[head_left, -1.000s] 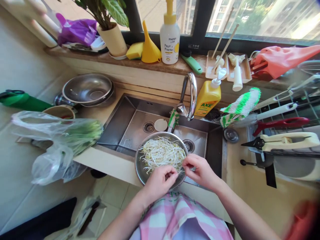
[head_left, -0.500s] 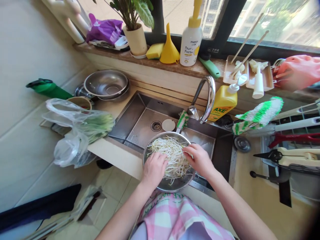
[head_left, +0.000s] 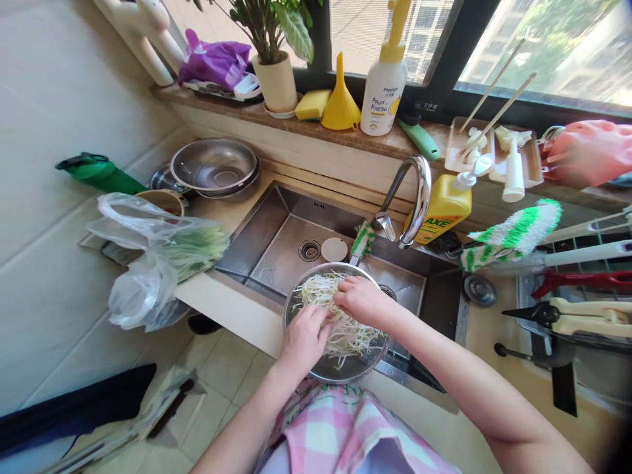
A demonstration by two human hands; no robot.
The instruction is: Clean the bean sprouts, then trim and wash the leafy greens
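Observation:
A round metal basin (head_left: 363,370) rests at the near side of the sink, holding a heap of pale bean sprouts (head_left: 351,337). My left hand (head_left: 303,337) is on the left part of the heap, its fingers and thumb closed around some sprouts. Across the top of the heap reaches my right hand (head_left: 363,301), fingertips pinched together on sprouts close to my left fingers. Both hands partly hide the sprouts beneath them.
Behind the basin lies the steel sink (head_left: 276,230) with a curved faucet (head_left: 422,197). Stacked metal bowls (head_left: 214,164) and a plastic bag of green vegetables (head_left: 197,247) stand left. A yellow detergent bottle (head_left: 444,210) and scissors (head_left: 567,315) are right.
My right hand has moved left across the sprouts, from the basin's right side to close beside my left hand. The left hand has stayed nearly in place.

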